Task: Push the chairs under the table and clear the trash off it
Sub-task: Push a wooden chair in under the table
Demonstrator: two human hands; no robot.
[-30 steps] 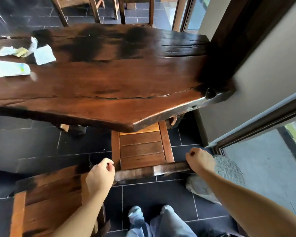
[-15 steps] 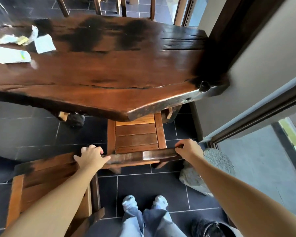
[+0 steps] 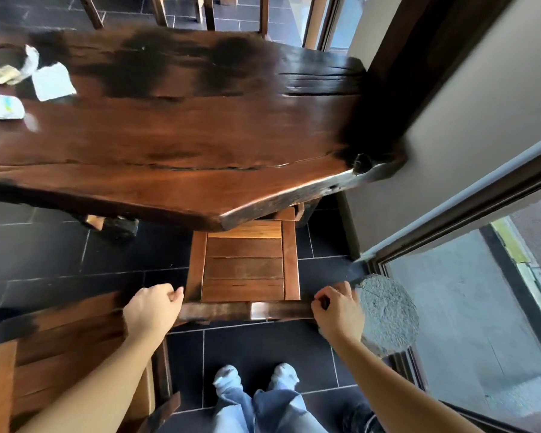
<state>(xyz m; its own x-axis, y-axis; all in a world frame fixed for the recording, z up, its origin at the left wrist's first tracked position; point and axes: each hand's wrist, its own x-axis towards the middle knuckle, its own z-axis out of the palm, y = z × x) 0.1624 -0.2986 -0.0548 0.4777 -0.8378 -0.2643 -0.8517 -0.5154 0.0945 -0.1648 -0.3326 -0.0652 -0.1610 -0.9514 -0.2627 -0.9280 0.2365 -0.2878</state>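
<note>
A wooden slatted chair [image 3: 244,264] stands in front of me, its seat partly under the near edge of the dark live-edge table [image 3: 185,151]. My left hand [image 3: 152,310] grips the left end of the chair's top rail. My right hand [image 3: 338,310] is closed around the right end of that rail. Crumpled paper trash [image 3: 52,81] lies at the table's far left, with a white wrapper [image 3: 0,106] beside it.
A second wooden chair [image 3: 60,354] stands pulled out at my lower left, close to my left arm. A grey round stone [image 3: 388,310] sits on the floor by the glass door frame at right. More chair legs [image 3: 210,10] show beyond the table.
The chair has slid forward so its seat sits further under the table edge. Both hands stayed on the top rail and moved with it; my feet have stepped closer.
</note>
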